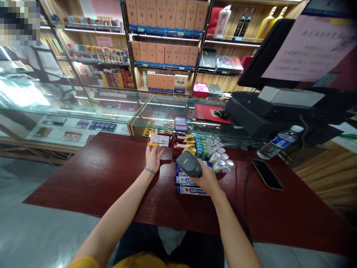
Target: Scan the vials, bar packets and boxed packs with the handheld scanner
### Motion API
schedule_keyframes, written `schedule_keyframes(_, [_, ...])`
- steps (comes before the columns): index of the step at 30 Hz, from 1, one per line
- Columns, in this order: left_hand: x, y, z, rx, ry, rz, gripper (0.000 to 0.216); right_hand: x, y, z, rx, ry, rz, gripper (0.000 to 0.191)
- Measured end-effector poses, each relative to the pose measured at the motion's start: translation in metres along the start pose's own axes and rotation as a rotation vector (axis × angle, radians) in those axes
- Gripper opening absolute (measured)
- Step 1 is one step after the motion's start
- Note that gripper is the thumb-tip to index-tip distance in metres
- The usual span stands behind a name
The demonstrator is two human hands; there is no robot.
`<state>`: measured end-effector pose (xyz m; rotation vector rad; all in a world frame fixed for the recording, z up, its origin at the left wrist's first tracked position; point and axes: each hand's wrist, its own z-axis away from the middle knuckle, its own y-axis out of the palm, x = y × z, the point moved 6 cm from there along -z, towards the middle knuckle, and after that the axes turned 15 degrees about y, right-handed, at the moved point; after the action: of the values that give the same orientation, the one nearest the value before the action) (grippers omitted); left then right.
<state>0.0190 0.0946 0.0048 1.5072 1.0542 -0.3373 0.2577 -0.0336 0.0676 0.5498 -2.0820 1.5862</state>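
My left hand is closed on a dark red and yellow snack packet, its barcode label facing me. In my right hand is a grey barcode scanner, its head pointing left toward the packet. Beneath the scanner lie several blue and white snack packs, partly covered by the scanner and hand. Just behind them are stacked dark red and yellow packets. Green and teal packs stand beside these, then several small silver-topped containers to the right.
A phone and a water bottle lie on the right of the dark red table. A cable runs along the table's right side. Behind are a glass display case, a red mouse mat and a monitor. A person stands far left.
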Motion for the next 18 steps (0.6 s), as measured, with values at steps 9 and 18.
schedule_keyframes(9, [-0.007, -0.008, -0.007, -0.133, 0.016, -0.001, 0.032, -0.024, 0.002, -0.004, -0.096, 0.097, -0.151, 0.052])
schedule_keyframes(18, [-0.100, -0.054, -0.080, -0.051, 0.446, -0.650, 0.018, -0.052, -0.002, -0.013, -0.234, 0.141, -0.380, 0.052])
